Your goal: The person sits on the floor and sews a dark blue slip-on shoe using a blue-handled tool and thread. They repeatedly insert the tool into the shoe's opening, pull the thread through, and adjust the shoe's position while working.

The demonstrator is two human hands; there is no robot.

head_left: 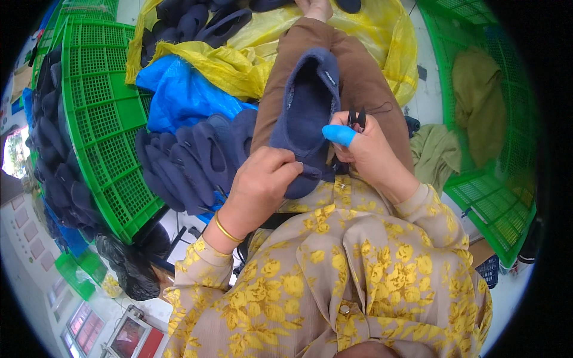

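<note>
Green crates (102,77) are standing on the left side of the room, and another green crate (495,210) is standing on the right with an olive cloth (477,101) lying inside it. Between them, a yellow sack (397,51) is spreading over the floor beyond the person's knees, with dark slippers (194,24) piling up on it. Blue sheeting (173,92) is bunching up beside the sack, and a row of navy slippers (179,164) is leaning together just below it.

One navy shoe (307,128) is resting over the lap, on the brown trousers (352,65), its opening facing up and its toe pointing away from the body. The left hand (262,179), wearing a gold bangle (228,230) at the wrist, is pinching the shoe's near edge between thumb and fingers. Just beside the shoe, the right hand (367,149) is gripping small black snips (353,117), their two points sticking up apart. Blue tape (339,135) is covering its thumb.
</note>
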